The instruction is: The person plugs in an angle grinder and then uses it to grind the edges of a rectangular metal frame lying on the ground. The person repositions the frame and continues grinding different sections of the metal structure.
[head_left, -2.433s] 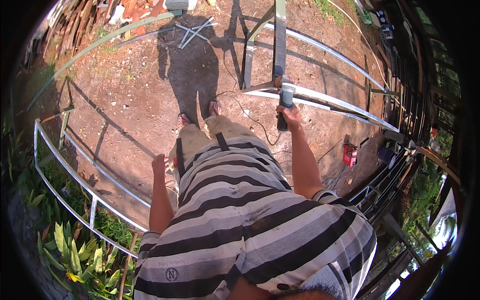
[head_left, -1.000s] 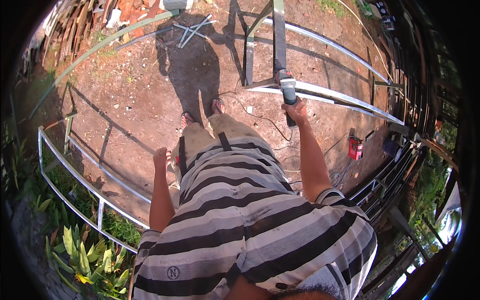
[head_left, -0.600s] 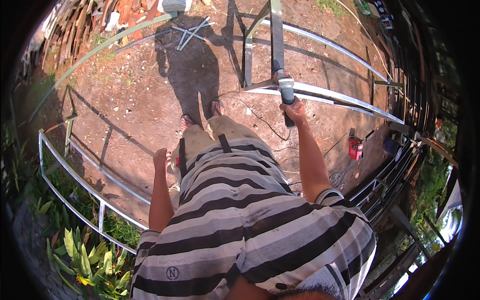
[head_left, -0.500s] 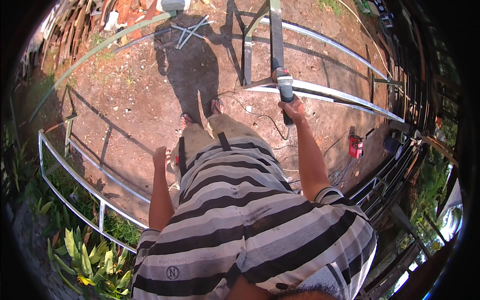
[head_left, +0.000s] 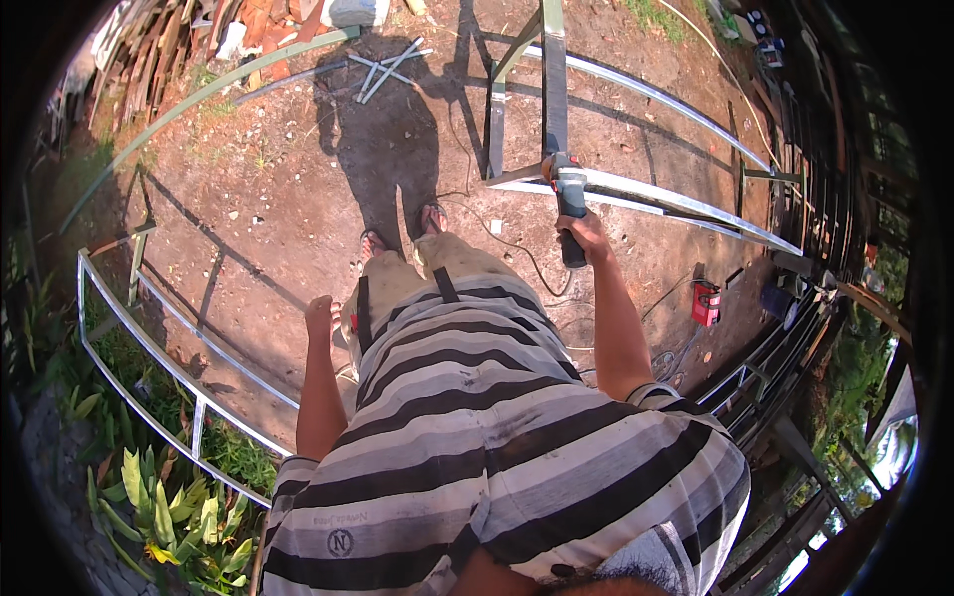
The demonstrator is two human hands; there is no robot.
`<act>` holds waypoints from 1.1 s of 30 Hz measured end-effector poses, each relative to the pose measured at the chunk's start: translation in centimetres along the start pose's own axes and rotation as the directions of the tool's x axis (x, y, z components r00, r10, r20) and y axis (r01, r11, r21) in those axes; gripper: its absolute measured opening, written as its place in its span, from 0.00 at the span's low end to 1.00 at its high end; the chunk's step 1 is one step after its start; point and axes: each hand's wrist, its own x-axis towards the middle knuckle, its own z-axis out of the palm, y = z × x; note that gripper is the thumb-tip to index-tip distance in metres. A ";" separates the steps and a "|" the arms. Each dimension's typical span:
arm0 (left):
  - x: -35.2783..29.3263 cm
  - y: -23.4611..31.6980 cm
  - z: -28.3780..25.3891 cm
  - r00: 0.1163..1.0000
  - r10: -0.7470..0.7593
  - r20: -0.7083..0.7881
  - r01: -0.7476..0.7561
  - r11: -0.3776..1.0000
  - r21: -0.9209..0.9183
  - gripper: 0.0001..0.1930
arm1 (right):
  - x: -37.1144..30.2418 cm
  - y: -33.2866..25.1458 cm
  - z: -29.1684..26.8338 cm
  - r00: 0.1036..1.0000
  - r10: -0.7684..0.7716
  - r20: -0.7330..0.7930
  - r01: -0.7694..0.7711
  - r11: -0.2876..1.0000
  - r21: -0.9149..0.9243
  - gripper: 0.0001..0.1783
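My right hand [head_left: 588,236] is wrapped round the dark rear body of an angle grinder [head_left: 569,199]. The grinder's head sits at the near end of a dark metal bar, by the corner of a metal frame [head_left: 636,191]; its disc is hidden, and I cannot tell whether it touches the metal. My left hand [head_left: 320,314] hangs beside my left thigh with nothing visible in it. Its fingers show only in part, loosely bent and slightly apart.
Another metal frame [head_left: 149,350] curves along the left by leafy plants [head_left: 174,502]. Crossed metal strips [head_left: 386,70] lie ahead on the dirt, near piled tiles [head_left: 268,30]. A red box-shaped thing [head_left: 706,303] stands at the right. A cable [head_left: 527,256] runs across the ground.
The grinder and my right hand have come slightly nearer to me along the bar's end. The view has shifted a little; my left hand hangs as before.
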 end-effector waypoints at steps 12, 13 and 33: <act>0.7 -0.8 -0.8 1.000 0.006 0.027 -0.006 1.000 0.005 0.20 | 0.8 0.7 0.1 0.980 -0.126 0.155 0.095 0.976 0.194 0.21; 0.6 -0.9 -1.0 1.000 0.017 0.026 -0.016 1.000 -0.009 0.20 | 0.7 1.0 0.3 0.943 -0.243 0.228 0.150 0.921 0.360 0.23; 0.1 0.9 -0.4 0.994 0.105 0.017 -0.105 0.994 0.018 0.17 | 1.4 2.9 -1.2 0.974 -0.124 0.192 0.052 0.938 0.343 0.19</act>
